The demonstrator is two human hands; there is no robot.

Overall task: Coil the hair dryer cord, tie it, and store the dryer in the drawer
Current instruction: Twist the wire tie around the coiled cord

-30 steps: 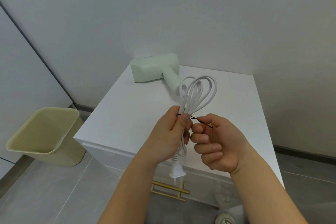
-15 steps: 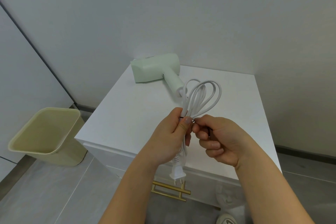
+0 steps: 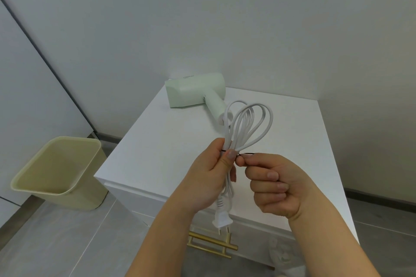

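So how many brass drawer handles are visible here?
1: a brass bar handle on the white cabinet front, below the dangling white plug. Others may be hidden behind the arms.

Hair dryer (image 3: 193, 90), upper centre: pale mint green, plain. Cord (image 3: 252, 126), centre: white, plain. Plug (image 3: 221, 220), lower centre: white with 2 brass-coloured prongs. Tie (image 3: 247, 153), centre: thin, black. Cabinet (image 3: 157, 153): white, plain. Handle (image 3: 211, 244), bottom centre: gold. Bin (image 3: 56, 173), lower left: pale yellow. Floor (image 3: 45, 243): grey tile.
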